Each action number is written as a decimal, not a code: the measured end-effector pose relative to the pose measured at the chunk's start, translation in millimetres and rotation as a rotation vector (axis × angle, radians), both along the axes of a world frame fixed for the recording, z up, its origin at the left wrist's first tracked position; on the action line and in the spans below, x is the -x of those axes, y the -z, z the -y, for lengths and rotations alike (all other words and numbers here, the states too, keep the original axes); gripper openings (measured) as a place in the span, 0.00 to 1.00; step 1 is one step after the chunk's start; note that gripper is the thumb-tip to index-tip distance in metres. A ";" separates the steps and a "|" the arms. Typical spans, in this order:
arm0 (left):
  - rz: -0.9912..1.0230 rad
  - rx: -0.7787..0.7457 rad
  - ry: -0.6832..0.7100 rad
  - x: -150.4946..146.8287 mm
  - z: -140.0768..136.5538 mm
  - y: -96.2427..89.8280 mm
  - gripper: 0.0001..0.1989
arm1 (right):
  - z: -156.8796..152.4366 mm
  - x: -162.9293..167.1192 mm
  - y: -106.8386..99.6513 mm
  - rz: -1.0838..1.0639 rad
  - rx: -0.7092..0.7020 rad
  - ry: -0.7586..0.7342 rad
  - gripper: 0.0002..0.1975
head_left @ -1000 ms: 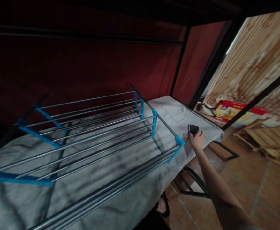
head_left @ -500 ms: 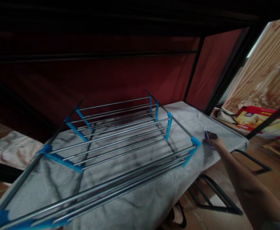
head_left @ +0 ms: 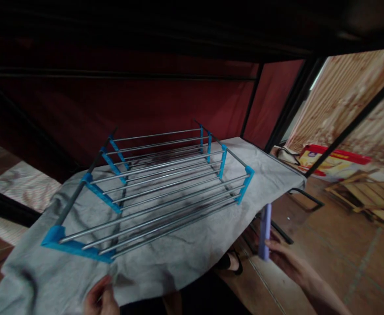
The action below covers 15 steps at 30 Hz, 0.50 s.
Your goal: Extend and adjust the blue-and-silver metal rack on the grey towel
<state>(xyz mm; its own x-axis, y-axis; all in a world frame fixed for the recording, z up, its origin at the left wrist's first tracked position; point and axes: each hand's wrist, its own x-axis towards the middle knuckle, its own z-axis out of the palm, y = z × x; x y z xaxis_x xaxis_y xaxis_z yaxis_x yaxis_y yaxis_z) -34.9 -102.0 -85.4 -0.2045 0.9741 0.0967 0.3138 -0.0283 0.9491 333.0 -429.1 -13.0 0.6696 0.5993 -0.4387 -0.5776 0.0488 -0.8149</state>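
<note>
My right hand [head_left: 285, 258] grips a lilac, slab-shaped phone [head_left: 265, 234], held upright with its narrow side toward me, just off the front edge of the bed. My left hand [head_left: 101, 298] is at the bottom of the view, over the grey blanket [head_left: 165, 262]. Its fingers are loosely bent with a gap between thumb and forefinger, and nothing shows in them. Beyond it, on the blanket, lies a drying rack [head_left: 165, 208] with metal bars and blue plastic joints. Neither hand touches the rack.
A dark metal frame [head_left: 252, 100] surrounds the bed, with dark red panels behind. At right, a red and yellow box [head_left: 329, 159] and a slatted wooden piece [head_left: 372, 194] stand on the tiled floor. Black metal bars [head_left: 280, 229] and a foot [head_left: 234, 261] show below the edge.
My right hand has lifted the phone off the blanket's right end and drawn it toward me. My left hand has come into view. The view has shifted, so the rack's near end shows fully.
</note>
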 end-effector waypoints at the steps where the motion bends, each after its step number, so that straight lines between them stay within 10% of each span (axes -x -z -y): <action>1: 0.071 0.081 0.143 -11.7 22.0 -4.8 0.22 | -8.9 29.7 3.2 -0.030 -0.043 -0.081 0.31; 7: 0.594 0.744 0.553 -71.4 141.5 -22.9 0.28 | -80.4 158.0 12.3 -0.257 -0.173 -0.435 0.39; 11: 0.823 1.092 0.494 -61.9 161.6 -22.6 0.25 | -109.0 200.5 15.3 -0.211 -0.141 -0.537 0.46; 15: 0.911 1.118 0.359 -42.8 161.3 -26.2 0.23 | -116.5 226.0 25.3 -0.074 -0.071 -0.553 0.41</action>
<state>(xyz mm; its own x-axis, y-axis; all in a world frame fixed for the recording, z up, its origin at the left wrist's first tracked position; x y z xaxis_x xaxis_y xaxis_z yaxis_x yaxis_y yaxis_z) 7.9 -263.4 -59.2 0.4794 0.4660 -0.7437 -0.2518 0.8848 0.3921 107.0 -312.6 -38.3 0.2163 0.8819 -0.4188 -0.5885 -0.2245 -0.7767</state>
